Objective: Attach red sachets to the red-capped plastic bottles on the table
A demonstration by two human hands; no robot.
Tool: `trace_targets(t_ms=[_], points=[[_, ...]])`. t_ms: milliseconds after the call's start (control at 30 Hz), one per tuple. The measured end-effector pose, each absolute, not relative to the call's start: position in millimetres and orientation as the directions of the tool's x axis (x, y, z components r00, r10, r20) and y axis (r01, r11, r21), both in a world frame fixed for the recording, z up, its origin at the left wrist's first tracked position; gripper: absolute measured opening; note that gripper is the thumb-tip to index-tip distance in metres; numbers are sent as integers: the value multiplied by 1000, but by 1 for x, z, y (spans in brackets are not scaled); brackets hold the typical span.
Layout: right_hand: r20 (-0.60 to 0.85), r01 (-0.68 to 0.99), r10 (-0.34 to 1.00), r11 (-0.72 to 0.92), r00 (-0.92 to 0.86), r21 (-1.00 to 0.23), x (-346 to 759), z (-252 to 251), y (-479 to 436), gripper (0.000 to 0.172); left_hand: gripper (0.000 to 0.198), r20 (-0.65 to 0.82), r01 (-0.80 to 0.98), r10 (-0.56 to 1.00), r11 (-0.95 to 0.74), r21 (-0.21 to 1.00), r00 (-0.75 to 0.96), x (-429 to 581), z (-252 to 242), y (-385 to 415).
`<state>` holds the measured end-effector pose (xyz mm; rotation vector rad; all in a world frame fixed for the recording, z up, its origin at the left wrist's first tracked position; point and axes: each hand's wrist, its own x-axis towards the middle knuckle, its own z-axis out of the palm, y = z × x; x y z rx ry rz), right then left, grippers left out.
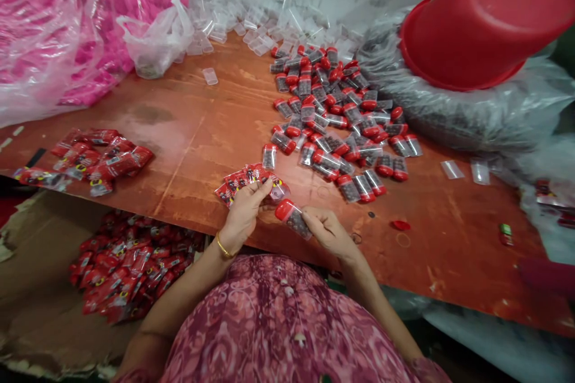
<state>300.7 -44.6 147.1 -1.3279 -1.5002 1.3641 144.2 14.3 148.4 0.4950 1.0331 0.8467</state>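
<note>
My left hand is closed on a fanned stack of red printed wrappers at the near edge of the wooden table. My right hand pinches a small clear vial with a red cap, filled with dark bits, held tilted between both hands. A heap of several like red-capped vials lies on the table just beyond my hands.
A pile of wrapped red packets lies at the table's left; more fill a cardboard box below. Empty clear vials crowd the back. A pink plastic bag sits far left, an upturned red basin far right on a dark bag.
</note>
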Motion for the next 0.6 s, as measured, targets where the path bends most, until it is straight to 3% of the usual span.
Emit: trace_targets(t_ms=[367,467,600], points=[[-153,252,968,-100,-200,-963,302,136,-39,41,37,-384,-243,878,455,857,287,136,137,15],[-132,216,969,-86,-208,-973,298,130,-39,39,34,-348,-273,895,422,865,279,140,136,13],[-21,294,999,-12,-29,-956,292,124,-41,35,39,-373,-394,901,433,811,223,145,135,11]])
